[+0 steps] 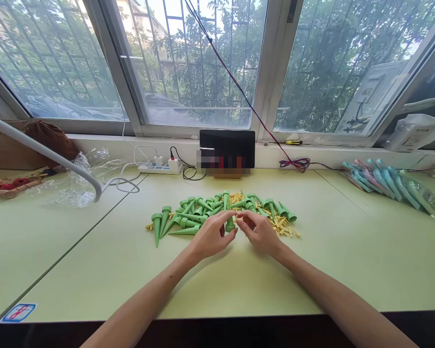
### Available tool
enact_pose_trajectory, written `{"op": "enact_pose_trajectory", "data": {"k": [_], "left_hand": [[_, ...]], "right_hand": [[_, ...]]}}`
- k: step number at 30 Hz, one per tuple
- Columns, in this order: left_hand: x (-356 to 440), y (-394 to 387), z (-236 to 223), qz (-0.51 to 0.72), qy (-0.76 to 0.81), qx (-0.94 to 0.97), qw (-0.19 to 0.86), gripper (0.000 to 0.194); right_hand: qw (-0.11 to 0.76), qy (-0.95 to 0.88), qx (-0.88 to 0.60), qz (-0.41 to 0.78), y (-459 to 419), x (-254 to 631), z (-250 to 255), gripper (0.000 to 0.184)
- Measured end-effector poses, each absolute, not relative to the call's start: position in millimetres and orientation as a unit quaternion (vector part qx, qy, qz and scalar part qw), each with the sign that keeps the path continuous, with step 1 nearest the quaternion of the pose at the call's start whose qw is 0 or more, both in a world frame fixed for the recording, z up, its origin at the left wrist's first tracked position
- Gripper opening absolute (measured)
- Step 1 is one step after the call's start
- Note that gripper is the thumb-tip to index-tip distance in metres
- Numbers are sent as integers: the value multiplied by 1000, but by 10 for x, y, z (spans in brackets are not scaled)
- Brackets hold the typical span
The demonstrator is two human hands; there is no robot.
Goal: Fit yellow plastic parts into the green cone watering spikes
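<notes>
My left hand (pixel 213 235) holds a green plastic plant watering spike (pixel 230 224) between thumb and fingers, its wide collar end toward me. Close by on the right, my right hand (pixel 260 234) has its thumb and fingers drawn together near the spike. Whatever is in that pinch, if anything, is too small to make out. Behind both hands lies a spread of similar green spikes (pixel 188 217), pointing in different directions. Small yellow plastic pieces (pixel 282 226) are scattered among them, mostly at the right and the back of the heap.
A dark-screened tablet (pixel 227 145) stands on a wooden holder against the wall. To its left are a power strip (pixel 159 167) and cables. Colourful bagged items (pixel 387 181) lie at right. A white curved tube (pixel 58 150) crosses the left side, near clear plastic wrap (pixel 76 186).
</notes>
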State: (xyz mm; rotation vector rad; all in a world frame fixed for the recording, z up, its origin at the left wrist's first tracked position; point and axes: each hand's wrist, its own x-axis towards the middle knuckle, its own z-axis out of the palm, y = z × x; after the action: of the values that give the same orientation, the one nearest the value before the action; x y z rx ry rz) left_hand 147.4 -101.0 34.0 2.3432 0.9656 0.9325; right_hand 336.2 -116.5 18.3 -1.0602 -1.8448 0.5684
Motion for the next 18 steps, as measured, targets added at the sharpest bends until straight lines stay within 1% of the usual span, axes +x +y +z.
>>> {"op": "enact_pose_trajectory", "data": {"k": [8, 18], "left_hand": [[1474, -1007, 343, 340, 350, 846, 215, 43], [1476, -1009, 339, 342, 348, 847, 210, 40]], "right_hand": [[456, -752, -418, 229, -1174, 3366, 200, 16], [437, -748, -434, 247, -1147, 3377, 154, 24]]}}
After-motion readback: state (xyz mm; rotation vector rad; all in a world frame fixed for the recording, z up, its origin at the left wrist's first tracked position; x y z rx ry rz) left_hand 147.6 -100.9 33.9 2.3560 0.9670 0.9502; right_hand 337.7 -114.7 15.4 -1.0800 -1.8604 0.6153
